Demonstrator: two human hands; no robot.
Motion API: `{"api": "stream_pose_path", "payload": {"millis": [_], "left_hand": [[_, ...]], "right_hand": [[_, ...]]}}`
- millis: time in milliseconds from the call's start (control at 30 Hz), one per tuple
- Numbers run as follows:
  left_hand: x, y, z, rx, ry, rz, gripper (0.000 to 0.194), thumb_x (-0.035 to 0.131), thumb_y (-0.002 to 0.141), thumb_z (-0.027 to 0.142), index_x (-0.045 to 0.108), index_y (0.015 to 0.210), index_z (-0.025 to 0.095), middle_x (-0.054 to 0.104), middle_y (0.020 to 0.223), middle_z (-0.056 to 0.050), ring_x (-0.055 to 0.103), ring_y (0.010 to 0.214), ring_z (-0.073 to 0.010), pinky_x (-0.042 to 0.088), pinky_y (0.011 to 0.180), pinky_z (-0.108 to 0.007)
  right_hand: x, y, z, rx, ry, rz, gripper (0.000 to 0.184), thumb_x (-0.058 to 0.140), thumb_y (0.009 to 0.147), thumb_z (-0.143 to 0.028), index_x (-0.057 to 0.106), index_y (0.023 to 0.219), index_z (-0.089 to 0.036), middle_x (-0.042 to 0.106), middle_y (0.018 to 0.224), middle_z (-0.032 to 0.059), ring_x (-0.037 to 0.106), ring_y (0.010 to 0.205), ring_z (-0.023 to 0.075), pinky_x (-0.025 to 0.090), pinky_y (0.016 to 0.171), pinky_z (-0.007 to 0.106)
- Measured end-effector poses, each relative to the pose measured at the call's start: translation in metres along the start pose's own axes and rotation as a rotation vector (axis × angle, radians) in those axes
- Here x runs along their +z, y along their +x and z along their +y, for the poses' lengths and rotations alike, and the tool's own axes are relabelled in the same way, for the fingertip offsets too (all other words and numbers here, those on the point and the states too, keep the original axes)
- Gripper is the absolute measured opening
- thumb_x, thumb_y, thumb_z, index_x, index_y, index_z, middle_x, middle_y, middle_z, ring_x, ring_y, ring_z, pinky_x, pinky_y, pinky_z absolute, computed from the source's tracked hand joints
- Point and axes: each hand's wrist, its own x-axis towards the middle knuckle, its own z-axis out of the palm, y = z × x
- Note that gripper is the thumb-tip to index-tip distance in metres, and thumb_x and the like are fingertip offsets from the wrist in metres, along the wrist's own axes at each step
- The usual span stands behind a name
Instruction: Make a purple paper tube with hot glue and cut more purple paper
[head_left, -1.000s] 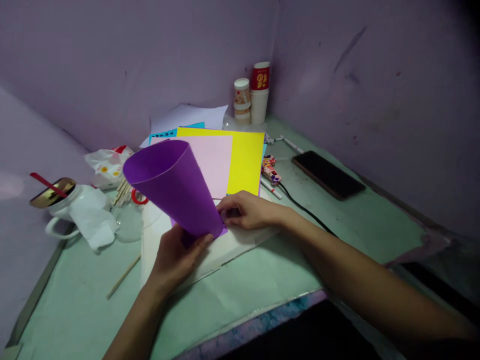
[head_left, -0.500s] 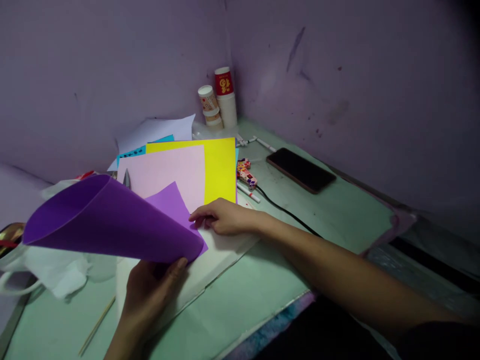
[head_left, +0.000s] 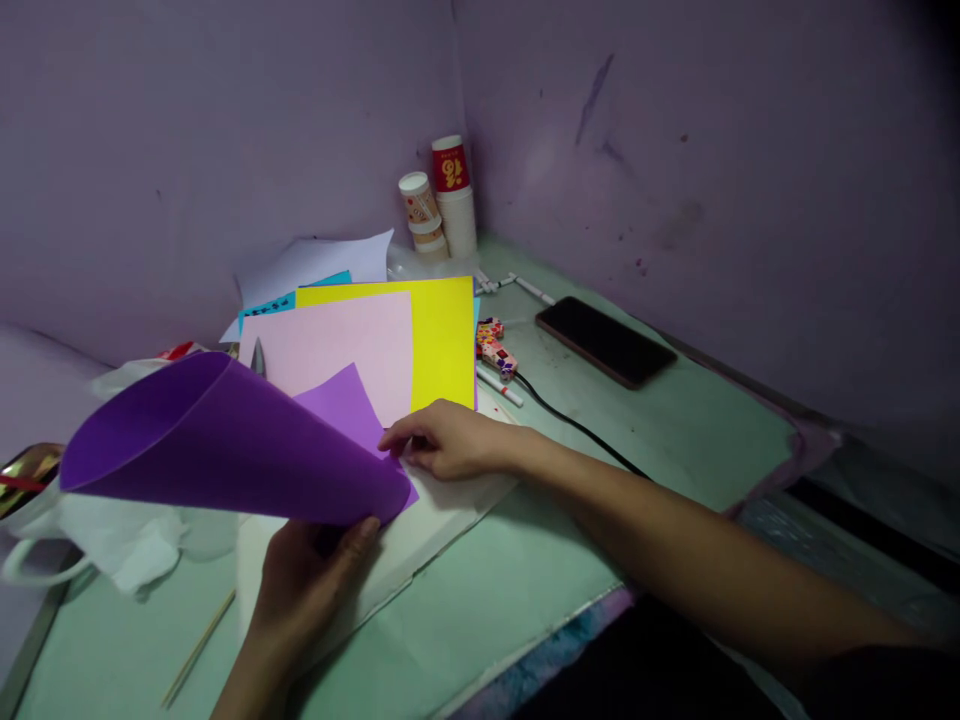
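Note:
A sheet of purple paper [head_left: 247,440] is curled into a wide, cone-like tube, its broad mouth facing left. My left hand [head_left: 307,580] grips it from below, the thumb on its lower edge and the other fingers hidden behind. At the tube's narrow right end, a flat corner of the same purple lies on the white pad. My right hand [head_left: 450,440] rests there with bent fingers, the fingertips at the purple edge. Under the tube and hands is the white pad [head_left: 397,560]. Behind are a pale pink sheet [head_left: 337,340] and a yellow sheet [head_left: 442,345].
Stacked paper cups [head_left: 456,215] stand in the corner. A phone [head_left: 606,340] lies at the right, near a black cable [head_left: 562,420] and a white marker [head_left: 500,385]. Scissors [head_left: 258,357] show partly behind the tube. A white mug [head_left: 45,565] and a thin stick [head_left: 199,648] are at left.
The tube's wide mouth has shifted slightly right and looks a little narrower. Both hands stay nearly in place, and the whole view has drifted slightly.

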Motion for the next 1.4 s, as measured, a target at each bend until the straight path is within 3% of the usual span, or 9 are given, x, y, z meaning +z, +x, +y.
{"api": "stream_pose_path", "payload": {"millis": [133,300,400,500,633,767,867,1033,1400], "left_hand": [[0.002,0.000,0.006,-0.054,0.017,-0.031,0.047,0.075,0.062,0.038,0.061,0.100,0.013,0.072,0.093,-0.010,0.065,0.090,-0.0281,0.055,0.075,-0.037],[0.006,-0.002,0.014,0.015,0.052,-0.056,0.046,0.069,0.070,0.040,0.059,0.103,0.010,0.070,0.099,-0.013,0.065,0.087,-0.0257,0.053,0.075,-0.036],[0.007,-0.002,0.015,0.085,0.048,-0.087,0.043,0.066,0.072,0.039,0.059,0.103,0.010,0.069,0.098,-0.013,0.065,0.087,-0.0249,0.052,0.076,-0.037],[0.007,-0.002,0.014,0.163,0.028,-0.139,0.039,0.064,0.074,0.037,0.059,0.103,0.010,0.069,0.094,-0.012,0.064,0.083,-0.0233,0.051,0.073,-0.036],[0.002,-0.003,0.014,0.278,0.027,-0.189,0.032,0.061,0.077,0.032,0.060,0.101,0.012,0.068,0.090,-0.009,0.062,0.078,-0.0202,0.050,0.069,-0.033],[-0.019,-0.007,0.020,0.325,-0.046,-0.280,0.045,0.065,0.074,0.033,0.056,0.116,0.017,0.065,0.108,-0.008,0.060,0.095,-0.0208,0.048,0.084,-0.035],[-0.040,-0.008,0.024,0.267,-0.022,-0.137,0.049,0.064,0.074,0.040,0.056,0.118,0.018,0.063,0.116,-0.009,0.058,0.103,-0.0212,0.045,0.091,-0.037],[-0.055,-0.007,0.025,0.193,-0.129,0.096,0.040,0.057,0.079,0.039,0.061,0.108,0.012,0.068,0.103,-0.011,0.062,0.095,-0.0200,0.048,0.085,-0.035],[-0.044,-0.008,0.025,0.158,-0.021,0.145,0.023,0.059,0.077,0.025,0.067,0.096,0.015,0.071,0.097,-0.007,0.063,0.090,-0.0162,0.048,0.084,-0.032]], "right_hand": [[0.001,-0.003,-0.008,0.025,-0.020,-0.065,0.044,0.071,0.067,-0.022,0.065,0.111,-0.018,0.070,0.084,0.0020,0.062,0.073,0.0138,0.043,0.062,0.021],[0.010,-0.005,-0.008,0.001,-0.080,0.028,0.049,0.076,0.064,-0.038,0.063,0.110,-0.023,0.068,0.086,0.0005,0.059,0.073,0.0151,0.041,0.064,0.023],[0.018,-0.005,-0.004,-0.081,-0.014,0.108,0.059,0.077,0.062,-0.040,0.058,0.115,-0.020,0.065,0.096,0.0035,0.057,0.076,0.0159,0.043,0.068,0.026],[0.026,-0.005,0.001,-0.122,0.064,0.152,0.052,0.076,0.065,-0.036,0.058,0.111,-0.018,0.063,0.100,0.0052,0.055,0.079,0.0166,0.044,0.070,0.027],[0.033,-0.006,0.003,-0.058,0.129,0.096,0.041,0.073,0.070,-0.031,0.060,0.106,-0.018,0.064,0.086,0.0026,0.056,0.073,0.0162,0.045,0.065,0.027],[0.034,-0.006,-0.002,-0.006,0.260,0.033,0.037,0.070,0.073,-0.032,0.060,0.104,-0.016,0.066,0.092,0.0062,0.061,0.082,0.0207,0.049,0.073,0.032],[0.034,-0.006,-0.004,0.047,0.280,0.020,0.034,0.070,0.072,-0.033,0.062,0.100,-0.015,0.068,0.090,0.0075,0.063,0.082,0.0229,0.051,0.074,0.035],[0.034,-0.006,-0.003,0.121,0.202,0.041,0.030,0.071,0.070,-0.035,0.066,0.093,-0.016,0.070,0.083,0.0078,0.064,0.079,0.0255,0.053,0.069,0.037],[0.036,-0.006,-0.009,0.159,0.218,0.048,0.027,0.071,0.068,-0.036,0.066,0.087,-0.017,0.070,0.080,0.0081,0.066,0.075,0.0245,0.054,0.071,0.040]]}}
